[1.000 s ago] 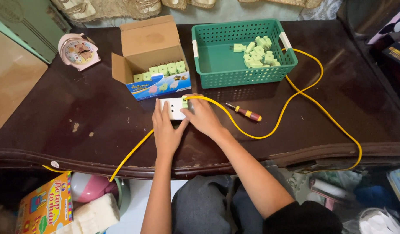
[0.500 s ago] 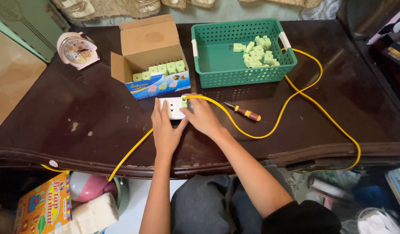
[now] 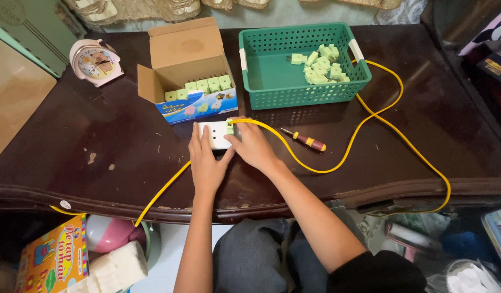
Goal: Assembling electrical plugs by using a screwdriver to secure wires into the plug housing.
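A pink alarm clock (image 3: 94, 61) sat at the far left of the dark wooden table (image 3: 98, 146), well apart from the work. Beside it, an open cardboard box (image 3: 188, 70) faced the person, its row of small green plugs (image 3: 201, 87) within easy reach. The left hand (image 3: 206, 157) lay flat with fingers spread, pinning a white socket block (image 3: 215, 134) to the table. The right hand (image 3: 253, 145) pinched a green plug (image 3: 230, 126) at the block's top edge, fingers closed around it. A yellow cable (image 3: 337, 163) looped from the block past a screwdriver (image 3: 303, 139). A green basket (image 3: 302, 62) behind held more loose plugs.
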